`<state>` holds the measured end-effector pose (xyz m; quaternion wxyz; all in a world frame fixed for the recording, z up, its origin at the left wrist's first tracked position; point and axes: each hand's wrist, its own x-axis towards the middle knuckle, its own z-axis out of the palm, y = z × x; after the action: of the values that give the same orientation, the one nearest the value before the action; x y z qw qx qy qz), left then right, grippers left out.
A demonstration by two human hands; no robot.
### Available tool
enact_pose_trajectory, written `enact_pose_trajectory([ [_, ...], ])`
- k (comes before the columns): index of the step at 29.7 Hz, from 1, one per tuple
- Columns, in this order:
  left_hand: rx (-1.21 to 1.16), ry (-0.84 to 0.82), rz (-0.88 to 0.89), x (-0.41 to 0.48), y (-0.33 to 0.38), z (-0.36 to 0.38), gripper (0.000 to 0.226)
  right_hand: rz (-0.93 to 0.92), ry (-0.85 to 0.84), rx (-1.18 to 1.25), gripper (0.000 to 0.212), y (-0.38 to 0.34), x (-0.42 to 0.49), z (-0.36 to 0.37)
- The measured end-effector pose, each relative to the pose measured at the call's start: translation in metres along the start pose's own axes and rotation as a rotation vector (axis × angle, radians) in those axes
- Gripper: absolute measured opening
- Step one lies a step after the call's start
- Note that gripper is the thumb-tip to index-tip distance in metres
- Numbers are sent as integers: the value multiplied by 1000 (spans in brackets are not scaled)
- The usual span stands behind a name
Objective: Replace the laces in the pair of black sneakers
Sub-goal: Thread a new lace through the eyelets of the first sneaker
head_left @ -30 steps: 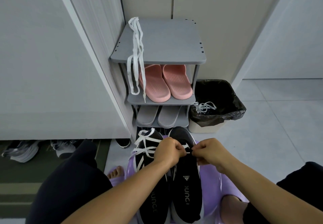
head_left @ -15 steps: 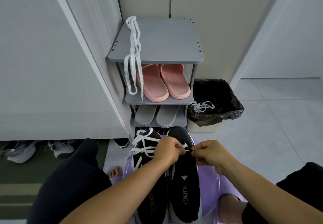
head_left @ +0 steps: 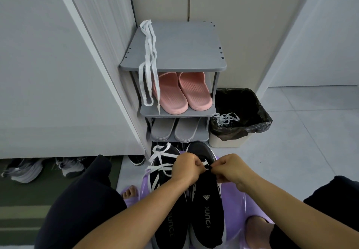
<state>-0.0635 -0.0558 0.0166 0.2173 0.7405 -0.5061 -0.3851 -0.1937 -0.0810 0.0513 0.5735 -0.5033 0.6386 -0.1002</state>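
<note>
Between your knees, on the floor: two black knit sneakers, side by side, toes toward the rack. The left sneaker [head_left: 167,227] carries a loose white flat lace [head_left: 159,157] tangled across its front. Over the right sneaker [head_left: 207,210], your left hand [head_left: 186,168] and right hand [head_left: 231,168] each have their grip pinched on a short white lace end [head_left: 206,168], fingers curled. On the grey plastic shoe rack [head_left: 184,50], along the top shelf's left edge: spare white laces [head_left: 148,54], hanging over the front. Just beside the rack: black-lined bin [head_left: 242,101], discarded white laces [head_left: 225,117] on its near rim.
</note>
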Motion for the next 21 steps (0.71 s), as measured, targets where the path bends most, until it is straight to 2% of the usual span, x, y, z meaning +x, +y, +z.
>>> enact_pose_trajectory([
  [4,-106,-12,-26,0,1,2,6,48,2,219,16,5,-2,-5],
  [9,-251,-33,-84,0,2,1,7,66,-12,320,16,9,2,-6],
  [16,-272,-38,-113,1,1,3,6,11,28,346,13,15,-1,-1],
  [21,-297,-26,-135,1,1,3,6,-52,14,227,16,13,-3,-1],
])
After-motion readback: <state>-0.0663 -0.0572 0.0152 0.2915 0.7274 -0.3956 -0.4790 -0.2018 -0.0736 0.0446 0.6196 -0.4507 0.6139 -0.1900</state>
